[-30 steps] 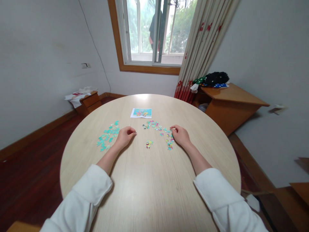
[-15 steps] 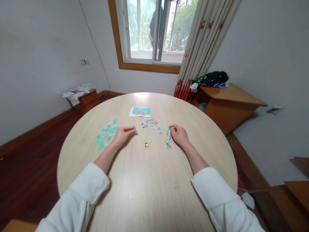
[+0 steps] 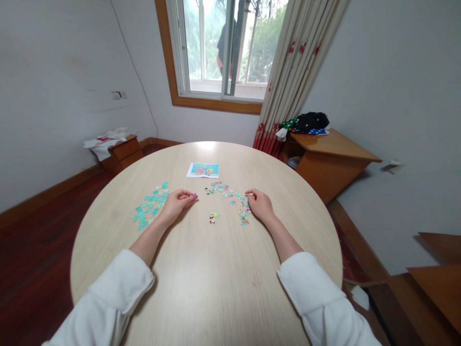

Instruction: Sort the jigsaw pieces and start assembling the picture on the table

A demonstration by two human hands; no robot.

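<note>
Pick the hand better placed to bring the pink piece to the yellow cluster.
Probably the left hand: it pinches the pink piece, while the right hand is across at the mixed pieces.

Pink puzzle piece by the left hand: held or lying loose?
Held: the pink puzzle piece pokes out from the pinch of the left hand.

A round table [image 3: 201, 278] with a pale, wood-grained top that catches a soft shine. Toward its far edge lies a flat printed sheet [image 3: 205, 169], a cartoon scene on bright blue. From where I stand at the near side, mostly teal jigsaw pieces [image 3: 149, 205] lie scattered at left, while multicoloured pieces [image 3: 238, 196] curve from the middle round to the right. Between both groups sits a small yellow cartoon figure [image 3: 213, 217].
</note>
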